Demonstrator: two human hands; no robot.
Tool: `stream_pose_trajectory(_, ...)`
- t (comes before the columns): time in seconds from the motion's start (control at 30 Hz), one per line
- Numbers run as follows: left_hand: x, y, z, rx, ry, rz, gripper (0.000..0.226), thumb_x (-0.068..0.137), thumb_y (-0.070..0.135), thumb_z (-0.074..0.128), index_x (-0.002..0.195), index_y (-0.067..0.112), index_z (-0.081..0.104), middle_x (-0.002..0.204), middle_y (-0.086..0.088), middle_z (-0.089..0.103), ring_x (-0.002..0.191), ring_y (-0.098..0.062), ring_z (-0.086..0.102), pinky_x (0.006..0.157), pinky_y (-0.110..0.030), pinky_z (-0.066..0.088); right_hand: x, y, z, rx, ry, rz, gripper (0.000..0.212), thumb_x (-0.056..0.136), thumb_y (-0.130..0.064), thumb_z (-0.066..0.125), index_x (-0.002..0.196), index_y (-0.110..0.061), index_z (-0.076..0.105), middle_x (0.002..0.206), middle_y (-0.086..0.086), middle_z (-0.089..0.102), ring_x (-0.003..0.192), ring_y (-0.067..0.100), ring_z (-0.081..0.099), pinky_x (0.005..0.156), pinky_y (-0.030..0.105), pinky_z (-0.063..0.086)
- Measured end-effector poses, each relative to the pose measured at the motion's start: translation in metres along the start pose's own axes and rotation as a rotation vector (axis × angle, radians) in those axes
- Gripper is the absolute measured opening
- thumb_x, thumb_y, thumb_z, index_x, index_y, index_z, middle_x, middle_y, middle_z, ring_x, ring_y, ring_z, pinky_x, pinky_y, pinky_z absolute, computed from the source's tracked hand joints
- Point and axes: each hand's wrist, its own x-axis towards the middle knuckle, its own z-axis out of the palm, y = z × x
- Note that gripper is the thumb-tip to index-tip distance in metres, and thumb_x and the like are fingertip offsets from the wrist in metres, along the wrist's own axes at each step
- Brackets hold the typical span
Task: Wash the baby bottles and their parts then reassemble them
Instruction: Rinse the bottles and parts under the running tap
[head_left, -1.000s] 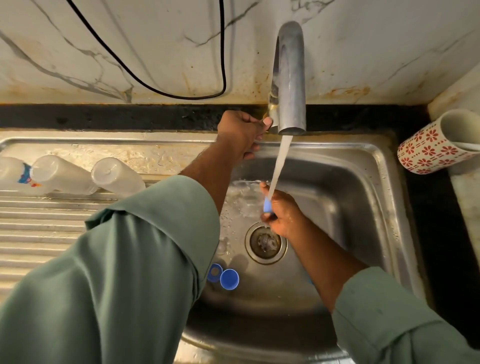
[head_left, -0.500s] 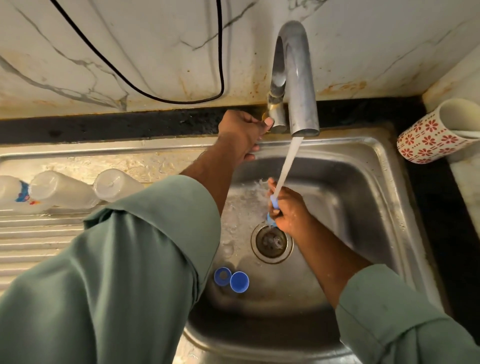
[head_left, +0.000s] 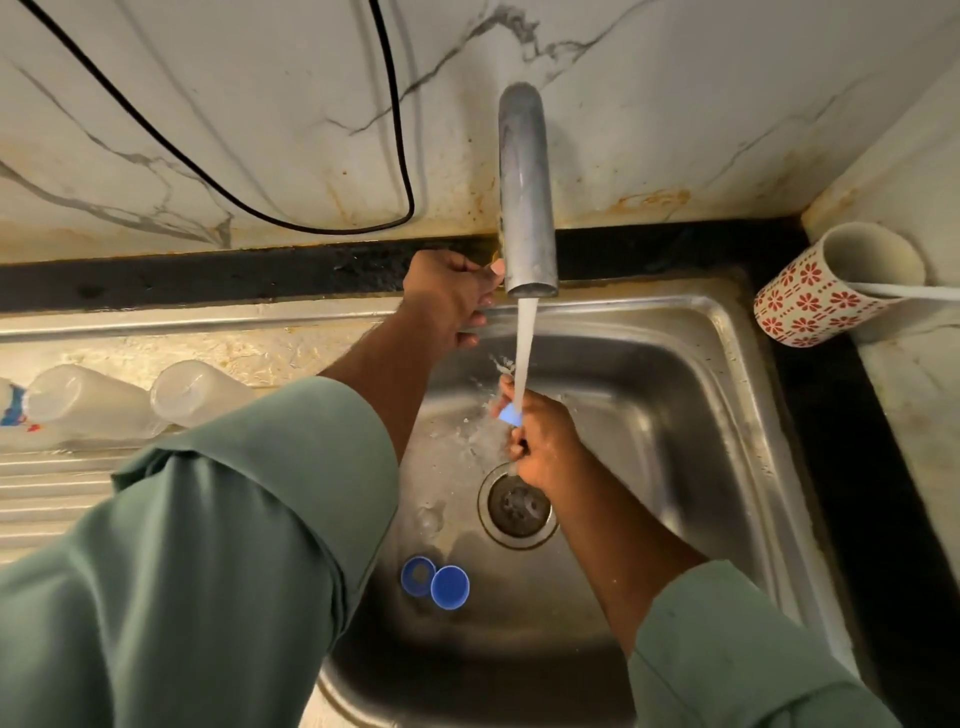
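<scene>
My right hand (head_left: 545, 441) grips a small blue bottle part (head_left: 510, 414) under the stream of water from the tap (head_left: 525, 197), above the drain (head_left: 517, 506). My left hand (head_left: 449, 296) is curled round the tap handle at the spout's base; the handle itself is mostly hidden. A blue ring (head_left: 417, 574) and a blue cap (head_left: 450, 587) lie side by side on the sink floor (head_left: 649, 415). Two clear bottles (head_left: 88, 402) (head_left: 195, 392) lie on their sides on the drainboard (head_left: 52, 493); a third, with a printed label (head_left: 13, 410), shows at the left edge.
A red-patterned white mug (head_left: 821, 291) lies on its side on the black counter at right, with a white handle sticking out of it. A black cable (head_left: 311, 226) hangs along the marble wall. My green sleeves cover the lower part of the view.
Both hands keep their holds. My right hand has turned the blue part a little under the water. The camera has shifted slightly.
</scene>
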Motion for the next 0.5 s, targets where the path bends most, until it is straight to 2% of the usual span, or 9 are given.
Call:
stream_pose_trajectory(0.1, -0.006, 0.001, 0.001, -0.082, 0.004, -0.039, 0.026, 0.102, 0.018, 0.042, 0.078, 0.015, 0.052, 0.099, -0.012, 0.068, 0.094, -0.029, 0.063, 0.096, -0.054, 0.050, -0.001, 0.000, 0.000, 0.066, -0.038, 0.047, 0.034, 0.094, -0.040, 0.058, 0.075, -0.012, 0.058, 0.058, 0.002, 0.053, 0.041, 0.011, 0.038, 0.040, 0.018, 0.029)
stream_pose_trajectory(0.13, -0.006, 0.001, 0.002, -0.092, 0.005, -0.045, 0.027, 0.102, 0.016, 0.039, 0.078, 0.016, 0.050, 0.098, -0.012, 0.067, 0.094, -0.029, 0.062, 0.098, -0.055, 0.049, -0.003, -0.001, 0.000, 0.115, -0.087, 0.081, 0.030, 0.096, -0.036, 0.055, 0.077, -0.012, 0.057, 0.063, 0.004, 0.053, 0.046, 0.013, 0.042, 0.044, 0.020, 0.033)
stream_pose_trajectory(0.2, -0.007, 0.001, 0.002, -0.065, 0.028, -0.022, 0.026, 0.102, 0.014, 0.045, 0.076, 0.017, 0.047, 0.089, -0.010, 0.065, 0.092, -0.029, 0.063, 0.094, -0.055, 0.051, -0.005, -0.001, -0.003, 0.149, -0.180, 0.112, 0.011, 0.095, -0.013, 0.052, 0.086, -0.010, 0.058, 0.076, 0.009, 0.051, 0.060, 0.017, 0.046, 0.053, 0.027, 0.042)
stream_pose_trajectory(0.27, -0.011, 0.002, 0.002, -0.041, 0.041, -0.003, 0.025, 0.100, 0.013, 0.051, 0.077, 0.017, 0.046, 0.085, -0.010, 0.065, 0.096, -0.033, 0.068, 0.089, -0.054, 0.054, -0.005, 0.000, -0.009, 0.076, -0.232, 0.062, 0.017, 0.093, 0.005, 0.050, 0.101, -0.006, 0.060, 0.083, 0.012, 0.054, 0.068, 0.020, 0.053, 0.056, 0.027, 0.052)
stream_pose_trajectory(0.3, -0.013, 0.002, 0.002, -0.045, 0.041, -0.006, 0.024, 0.100, 0.013, 0.051, 0.077, 0.016, 0.048, 0.088, -0.012, 0.066, 0.100, -0.035, 0.069, 0.088, -0.054, 0.055, -0.004, 0.002, -0.012, 0.024, -0.226, 0.033, 0.018, 0.092, 0.007, 0.052, 0.104, -0.004, 0.062, 0.081, 0.011, 0.057, 0.068, 0.018, 0.056, 0.055, 0.024, 0.054)
stream_pose_trajectory(0.4, -0.013, 0.001, -0.001, -0.072, 0.021, -0.027, 0.022, 0.101, 0.015, 0.046, 0.080, 0.014, 0.054, 0.104, -0.019, 0.071, 0.107, -0.037, 0.067, 0.093, -0.056, 0.052, 0.000, 0.004, -0.015, -0.120, -0.118, 0.028, 0.005, 0.086, -0.002, 0.069, 0.088, -0.006, 0.068, 0.065, 0.004, 0.056, 0.049, 0.007, 0.052, 0.042, 0.015, 0.046)
stream_pose_trajectory(0.5, -0.013, -0.002, -0.003, -0.057, -0.046, -0.002, 0.022, 0.100, 0.012, 0.048, 0.079, 0.018, 0.054, 0.094, -0.012, 0.067, 0.100, -0.032, 0.066, 0.097, -0.058, 0.050, 0.005, 0.006, -0.017, -0.239, -0.093, 0.056, 0.011, 0.083, -0.013, 0.076, 0.086, -0.008, 0.067, 0.061, 0.003, 0.051, 0.040, 0.006, 0.043, 0.035, 0.017, 0.036)
